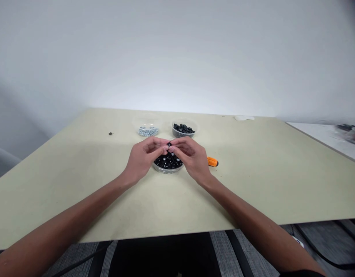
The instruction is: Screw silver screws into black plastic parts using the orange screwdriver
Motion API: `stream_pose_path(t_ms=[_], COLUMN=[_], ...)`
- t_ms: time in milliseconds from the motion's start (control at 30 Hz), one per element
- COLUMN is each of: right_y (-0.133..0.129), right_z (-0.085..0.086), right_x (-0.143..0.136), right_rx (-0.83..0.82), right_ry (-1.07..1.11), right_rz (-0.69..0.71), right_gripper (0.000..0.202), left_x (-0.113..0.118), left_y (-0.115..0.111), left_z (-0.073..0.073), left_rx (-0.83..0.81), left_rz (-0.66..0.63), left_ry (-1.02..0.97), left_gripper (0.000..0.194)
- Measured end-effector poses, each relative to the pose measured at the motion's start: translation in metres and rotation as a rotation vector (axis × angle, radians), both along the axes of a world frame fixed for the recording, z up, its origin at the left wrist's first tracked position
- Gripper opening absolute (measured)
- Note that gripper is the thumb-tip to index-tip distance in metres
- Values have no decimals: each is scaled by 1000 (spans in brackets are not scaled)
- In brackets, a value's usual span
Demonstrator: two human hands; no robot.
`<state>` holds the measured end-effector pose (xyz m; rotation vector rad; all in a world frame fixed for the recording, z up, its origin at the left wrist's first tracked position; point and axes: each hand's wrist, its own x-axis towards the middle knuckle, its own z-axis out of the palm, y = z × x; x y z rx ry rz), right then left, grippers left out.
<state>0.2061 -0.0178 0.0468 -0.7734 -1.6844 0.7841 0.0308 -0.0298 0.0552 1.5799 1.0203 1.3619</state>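
Observation:
Fingertip to fingertip, my left hand [144, 157] and my right hand [192, 156] pinch a small black part [169, 144] with a bit of shiny metal on it. Both hands are closed on it, and the fingers cover most of its shape. Just below them stands a clear round bowl [167, 170] filled with black pieces [169, 162], some showing silvery metal. Behind my right hand an orange handle [212, 161] with a dark end pokes out; the rest of that tool is hidden.
Beyond my hands stand a clear bowl of small silvery metal pieces [148, 132] and a clear bowl of black parts [183, 129]. One dark bit [110, 134] lies at the left on the pale table [87, 173]. Something white [244, 118] lies near the wall.

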Motion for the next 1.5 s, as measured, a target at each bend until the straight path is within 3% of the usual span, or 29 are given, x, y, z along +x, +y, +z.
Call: stream_pose_path(t_ms=[1100,1267,1400,1500], right_y=[-5,0,0,-1], right_z=[6,8,12,14], right_x=[1,-1,-1,-2], right_rx=[-93,-133,-294,-314], right_ry=[50,57,108,148], right_rz=[120,25,132,162], right_gripper=[19,19,22,24], left_x=[-2,0,-1,-3], left_y=[0,4,6,7], left_z=[0,-7,-6,-5], left_rx=[-33,175,478,550], left_rz=[-134,-4,151,142], left_ry=[-8,55,240,282], left_gripper=[24,16,6,3])
